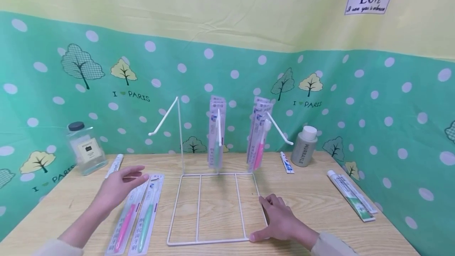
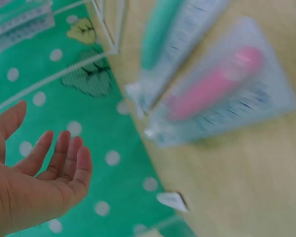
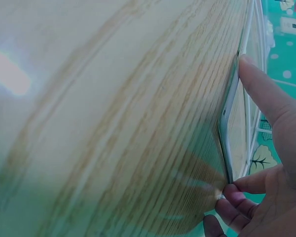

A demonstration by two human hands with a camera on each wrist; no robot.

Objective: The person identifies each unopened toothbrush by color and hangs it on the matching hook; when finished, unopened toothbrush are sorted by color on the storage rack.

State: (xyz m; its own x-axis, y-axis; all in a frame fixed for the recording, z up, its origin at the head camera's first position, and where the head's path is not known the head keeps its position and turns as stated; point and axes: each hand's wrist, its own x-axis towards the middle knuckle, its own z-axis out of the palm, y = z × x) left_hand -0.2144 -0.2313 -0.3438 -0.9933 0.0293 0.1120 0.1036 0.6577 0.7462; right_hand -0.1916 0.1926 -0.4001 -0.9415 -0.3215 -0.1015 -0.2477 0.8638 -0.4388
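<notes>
A white wire display rack [image 1: 199,208] stands on the table, its flat base toward me. My right hand [image 1: 281,218] grips the base's front right corner; in the right wrist view the thumb and the fingers lie against its rods [image 3: 225,121]. Packaged toothbrushes hang on the middle hook [image 1: 216,141] and the right hook, where a pink toothbrush [image 1: 258,155] faces front. The left hook [image 1: 164,117] is bare. My left hand [image 1: 115,189] is raised, holding nothing, fingers loosely bent, above a pink toothbrush pack [image 1: 123,228] and a green toothbrush pack [image 1: 145,224] lying left of the rack.
At the back left are a glass bottle [image 1: 87,151] with a black cap and a white tube [image 1: 115,164]. A small tube [image 1: 287,163] and a grey bottle [image 1: 304,148] stand at the back right. A toothpaste tube [image 1: 350,194] lies at right. Patterned cloth [image 1: 234,74] encloses the table.
</notes>
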